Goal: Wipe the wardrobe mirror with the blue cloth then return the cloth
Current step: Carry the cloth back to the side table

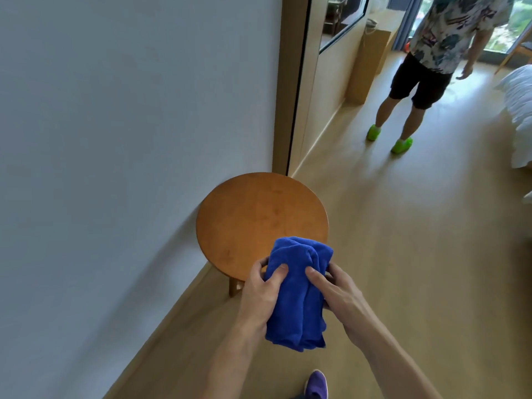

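A folded blue cloth (298,295) hangs between both my hands, just above the near edge of a round wooden stool (259,217). My left hand (260,292) grips its left side with the thumb on top. On the right side, my right hand (336,292) pinches the cloth with the thumb pressed on its front. A tall dark-edged panel (296,82) stands upright behind the stool beside the white wall; I cannot tell whether it is the wardrobe mirror.
Another person (426,70) in a patterned shirt, black shorts and green shoes stands ahead on the wooden floor. A white bed (518,110) lies at the right edge. A wooden cabinet (367,64) lines the wall beyond. My purple shoe (316,384) shows below.
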### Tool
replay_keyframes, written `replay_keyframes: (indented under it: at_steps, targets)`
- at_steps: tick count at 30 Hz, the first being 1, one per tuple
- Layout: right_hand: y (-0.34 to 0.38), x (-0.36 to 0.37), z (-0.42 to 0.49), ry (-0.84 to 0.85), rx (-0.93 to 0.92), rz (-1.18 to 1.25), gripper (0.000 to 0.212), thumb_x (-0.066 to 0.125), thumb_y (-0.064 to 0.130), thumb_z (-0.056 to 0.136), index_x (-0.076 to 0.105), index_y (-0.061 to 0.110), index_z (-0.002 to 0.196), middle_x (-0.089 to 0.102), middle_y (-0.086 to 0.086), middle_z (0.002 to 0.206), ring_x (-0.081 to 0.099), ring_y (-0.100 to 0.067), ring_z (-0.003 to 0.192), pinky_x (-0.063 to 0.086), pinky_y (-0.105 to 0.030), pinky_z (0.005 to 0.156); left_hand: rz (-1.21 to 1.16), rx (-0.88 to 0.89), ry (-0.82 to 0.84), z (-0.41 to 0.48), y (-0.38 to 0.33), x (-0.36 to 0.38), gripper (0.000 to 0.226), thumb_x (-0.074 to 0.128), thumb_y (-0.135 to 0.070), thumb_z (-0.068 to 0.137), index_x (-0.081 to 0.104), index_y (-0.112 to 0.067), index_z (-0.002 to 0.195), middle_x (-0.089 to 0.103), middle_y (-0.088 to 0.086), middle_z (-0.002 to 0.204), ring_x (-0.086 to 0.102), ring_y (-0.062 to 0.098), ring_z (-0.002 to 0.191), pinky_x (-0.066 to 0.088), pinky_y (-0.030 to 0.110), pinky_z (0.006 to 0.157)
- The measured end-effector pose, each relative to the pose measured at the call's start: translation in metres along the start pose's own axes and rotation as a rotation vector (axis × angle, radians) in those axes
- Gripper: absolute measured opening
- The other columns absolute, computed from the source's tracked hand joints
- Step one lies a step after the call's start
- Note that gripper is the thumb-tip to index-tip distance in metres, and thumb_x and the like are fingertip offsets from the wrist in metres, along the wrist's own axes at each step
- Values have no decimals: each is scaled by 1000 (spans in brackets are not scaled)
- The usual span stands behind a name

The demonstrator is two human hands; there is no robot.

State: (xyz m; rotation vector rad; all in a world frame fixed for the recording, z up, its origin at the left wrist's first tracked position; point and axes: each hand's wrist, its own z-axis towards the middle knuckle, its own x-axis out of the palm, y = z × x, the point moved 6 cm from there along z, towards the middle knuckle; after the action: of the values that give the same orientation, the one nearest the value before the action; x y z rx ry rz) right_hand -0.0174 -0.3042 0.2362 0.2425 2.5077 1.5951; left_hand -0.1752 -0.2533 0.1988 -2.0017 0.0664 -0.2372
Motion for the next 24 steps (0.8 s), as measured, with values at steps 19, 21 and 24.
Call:
replay_keyframes:
  at_steps: [19,21,24]
  targets:
    - [59,-127,147,114,20,-125,19,66,40,94,66,29,109,77,6,102,73,-11,95,59,-41,90,-123,-60,-173,118,-30,140,34,72,-41,91,61,-29,121,76,-3,110,75,16,98,62,42,88]
    - [71,-132,172,102,24,-158,20,66,41,93,66,29,110,76,6,103,73,-10,95,60,-41,89,-146,-43,-174,143,-39,147,32,71,-38,92,61,-29,121,77,-5,107,75,13,94,62,35,81]
    - [91,-134,211,111,23,-195,21,66,41,93,65,31,112,76,7,104,73,-8,94,60,-34,85,-190,-36,-178,178,-55,153,29,70,-36,93,61,-30,120,76,-6,107,75,11,93,62,32,78]
